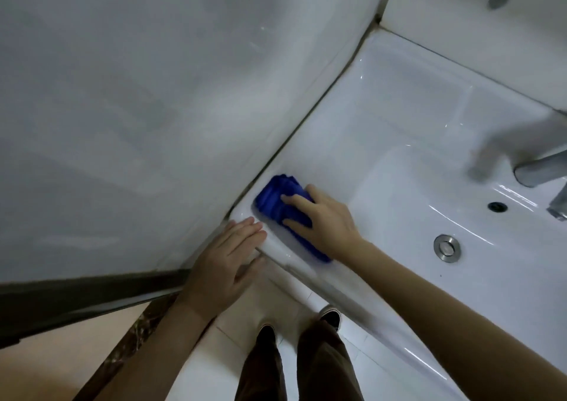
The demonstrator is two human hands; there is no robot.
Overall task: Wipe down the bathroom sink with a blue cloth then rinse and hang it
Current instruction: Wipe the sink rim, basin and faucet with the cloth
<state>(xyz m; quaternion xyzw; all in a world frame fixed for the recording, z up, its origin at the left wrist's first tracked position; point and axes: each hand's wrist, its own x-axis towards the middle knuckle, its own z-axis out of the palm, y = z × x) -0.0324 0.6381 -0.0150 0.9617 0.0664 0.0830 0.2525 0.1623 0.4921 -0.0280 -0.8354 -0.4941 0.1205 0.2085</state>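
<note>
A person presses a folded bright blue cloth [276,199] onto the near left corner of a glossy white ceramic sink [399,143], seen from above.

From the head camera: the right hand [322,219] lies flat on the blue cloth, fingers spread and pressing down rather than curled around it, and the cloth sits on the sink's flat rim just beside the pale grey wall [122,93]. The left hand [225,265] rests open, palm down, on the sink's front corner edge, its fingertips just beside the cloth. Further right, in the basin, sit a round metal drain plug [447,247] and a small dark overflow hole [497,206]. A blurred silver faucet [540,167] reaches in from the right edge. Below, dark brown trousers [322,367] and dark shoes [331,316] stand on a pale tiled floor [208,370].
</note>
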